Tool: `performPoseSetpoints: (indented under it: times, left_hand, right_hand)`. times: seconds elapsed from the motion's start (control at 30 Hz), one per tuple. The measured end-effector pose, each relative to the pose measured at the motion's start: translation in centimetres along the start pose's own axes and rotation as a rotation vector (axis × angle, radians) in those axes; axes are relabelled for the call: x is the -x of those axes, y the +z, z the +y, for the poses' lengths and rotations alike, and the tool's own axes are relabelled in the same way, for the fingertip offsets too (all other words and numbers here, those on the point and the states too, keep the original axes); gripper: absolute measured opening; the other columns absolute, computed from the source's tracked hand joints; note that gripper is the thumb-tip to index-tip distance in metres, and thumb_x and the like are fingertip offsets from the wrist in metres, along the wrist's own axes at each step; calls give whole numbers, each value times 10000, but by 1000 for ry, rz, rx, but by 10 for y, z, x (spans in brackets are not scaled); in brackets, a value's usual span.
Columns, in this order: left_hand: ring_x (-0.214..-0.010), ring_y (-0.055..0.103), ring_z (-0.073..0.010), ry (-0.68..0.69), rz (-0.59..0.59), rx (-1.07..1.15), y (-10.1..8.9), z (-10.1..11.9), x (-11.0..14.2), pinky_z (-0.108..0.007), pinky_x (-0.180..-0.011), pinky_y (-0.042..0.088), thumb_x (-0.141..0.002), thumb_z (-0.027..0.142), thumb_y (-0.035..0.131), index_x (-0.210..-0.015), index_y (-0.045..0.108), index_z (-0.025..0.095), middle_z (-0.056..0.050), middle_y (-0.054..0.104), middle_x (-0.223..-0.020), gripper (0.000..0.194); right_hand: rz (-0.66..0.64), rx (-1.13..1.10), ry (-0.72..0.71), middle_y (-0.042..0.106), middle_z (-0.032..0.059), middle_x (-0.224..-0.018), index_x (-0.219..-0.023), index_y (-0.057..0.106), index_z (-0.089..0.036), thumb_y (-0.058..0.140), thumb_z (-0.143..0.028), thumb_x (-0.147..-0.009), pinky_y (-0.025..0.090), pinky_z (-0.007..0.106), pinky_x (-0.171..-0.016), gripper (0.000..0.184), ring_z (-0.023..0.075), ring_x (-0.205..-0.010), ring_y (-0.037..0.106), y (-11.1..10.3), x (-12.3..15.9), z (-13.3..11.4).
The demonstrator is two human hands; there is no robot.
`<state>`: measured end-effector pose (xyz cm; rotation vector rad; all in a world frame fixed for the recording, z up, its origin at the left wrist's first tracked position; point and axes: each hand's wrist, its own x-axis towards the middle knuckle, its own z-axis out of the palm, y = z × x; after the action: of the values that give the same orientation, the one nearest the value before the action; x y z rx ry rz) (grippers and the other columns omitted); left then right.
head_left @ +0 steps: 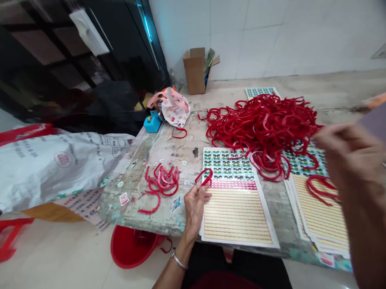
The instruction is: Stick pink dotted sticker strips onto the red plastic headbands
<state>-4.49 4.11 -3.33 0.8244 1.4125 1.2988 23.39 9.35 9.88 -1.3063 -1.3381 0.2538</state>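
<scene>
My left hand pinches a red curved strip, hook-shaped, over the left edge of a sticker sheet. That sheet has small green-and-blue pictures at its top, a pinkish-red band below them and rows of yellow strips. Raised at the right, my right hand is smeared by motion, its fingers bent; whether it holds anything does not show. Beneath it lies a stack of similar sheets with a few red strips on top. A large heap of red strips spreads behind both sheets.
A smaller pile of red strips lies left of my left hand. Farther back stand a blue tape dispenser, a white-and-pink bag and an open cardboard box. Below the worn table's edge is a red bucket.
</scene>
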Motion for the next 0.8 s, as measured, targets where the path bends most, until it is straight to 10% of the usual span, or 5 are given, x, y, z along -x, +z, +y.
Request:
performPoseSetpoints:
  times: [0.07, 0.17, 0.53, 0.67, 0.8]
  left_hand:
    - [-676, 630, -141, 25, -33, 19, 3, 18, 8, -231, -653, 489, -779, 374, 616, -825, 675, 151, -59, 705, -815, 235]
    - [-761, 621, -151, 60, -183, 109, 11, 46, 19, -251, -743, 475, -810, 352, 593, -837, 668, 147, -73, 697, -849, 220]
    - [-775, 608, -159, 86, -213, 152, 22, 64, 32, -246, -748, 451, -813, 331, 596, -795, 669, 152, -51, 688, -805, 195]
    - [-761, 604, -154, 102, -137, 223, 23, 66, 27, -257, -754, 456, -807, 330, 599, -815, 672, 159, -39, 674, -780, 187]
    - [-775, 610, -153, 147, -136, 323, 24, 76, 21, -276, -785, 457, -814, 286, 592, -826, 667, 148, -43, 663, -801, 158]
  right_hand:
    - [-455, -73, -78, 581, 9, -683, -755, 579, -221, 651, -393, -768, 356, 324, -564, 187, 144, -595, 506, 26, 21, -12]
    - [-723, 55, -336, 585, 10, -695, -757, 573, -210, 629, -332, -807, 358, 359, -688, 143, 171, -675, 505, 58, 48, -23]
    - [-631, 469, -628, 593, 53, -701, -760, 525, -199, 542, -396, -854, 297, 391, -749, 219, 221, -718, 480, 68, 62, -34]
    - [-504, 494, -458, 553, 45, -663, -736, 501, -199, 577, -507, -805, 321, 367, -682, 324, 215, -668, 472, 66, 86, -22]
    - [-683, 359, -216, 571, 59, -721, -810, 536, -184, 556, -406, -845, 367, 350, -640, 226, 220, -692, 500, 72, 141, 11]
